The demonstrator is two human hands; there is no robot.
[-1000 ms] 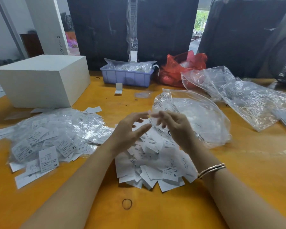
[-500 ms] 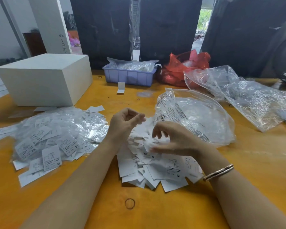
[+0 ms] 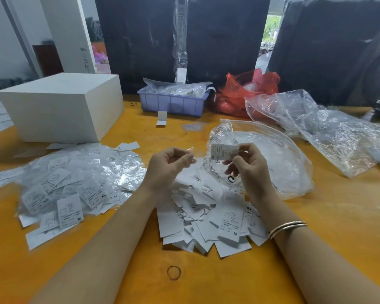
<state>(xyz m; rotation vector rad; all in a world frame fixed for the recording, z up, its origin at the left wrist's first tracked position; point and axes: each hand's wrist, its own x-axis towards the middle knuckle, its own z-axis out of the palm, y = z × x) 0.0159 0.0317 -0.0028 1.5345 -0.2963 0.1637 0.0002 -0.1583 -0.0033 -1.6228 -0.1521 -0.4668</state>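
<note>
A white box (image 3: 62, 106) stands at the far left of the orange desk (image 3: 316, 238). A purple tray (image 3: 171, 104) and a red bag (image 3: 239, 93) sit along the back edge. A rubber band (image 3: 173, 272) lies near the front.

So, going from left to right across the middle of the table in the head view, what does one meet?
Heap of bagged labels → left hand → clear sleeve it pinches → label → right hand pinching it → crumpled clear bags.

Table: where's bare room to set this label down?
Bare wood lies near the front edge around the rubber band, right of the loose label pile, and between white box and blue bin. Crowded: bagged pile left, plastic bags right.
</note>
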